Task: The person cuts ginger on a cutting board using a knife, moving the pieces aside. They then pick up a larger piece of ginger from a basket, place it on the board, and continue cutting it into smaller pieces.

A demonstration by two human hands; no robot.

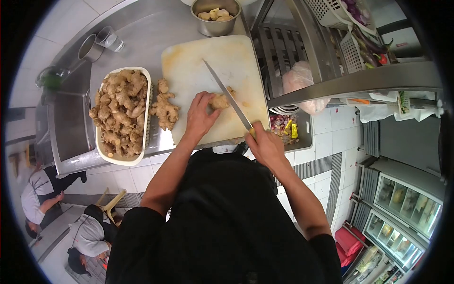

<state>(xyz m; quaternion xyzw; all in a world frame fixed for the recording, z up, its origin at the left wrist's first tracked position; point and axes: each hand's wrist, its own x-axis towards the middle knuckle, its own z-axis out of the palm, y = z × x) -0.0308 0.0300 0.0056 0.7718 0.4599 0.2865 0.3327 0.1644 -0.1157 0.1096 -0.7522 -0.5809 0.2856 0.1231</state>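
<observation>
A piece of ginger (pixel 217 102) was pinned to a white cutting board (pixel 189 61) by the fingers of the left hand (pixel 201 113), while the handle of a knife (pixel 228 92) was gripped in the right hand (pixel 265 144). The hands were held apart, and the blade was slanted across the right end of the piece; whether the ginger had been entered by the edge could not be told. A larger ginger root (pixel 165 112) was placed left of the board, beside a white basket (pixel 121 162) heaped with whole roots (pixel 124 106). Beyond the board, pale pieces (pixel 216 14) were contained in a metal pot (pixel 215 28). A drinking glass (pixel 110 39) and a metal cup (pixel 90 49) were tipped on the steel counter (pixel 146 28) at the far left. Onion skins (pixel 280 125) were held in a grey bin (pixel 306 130) at right, and two people (pixel 90 234) were seen at lower left.
</observation>
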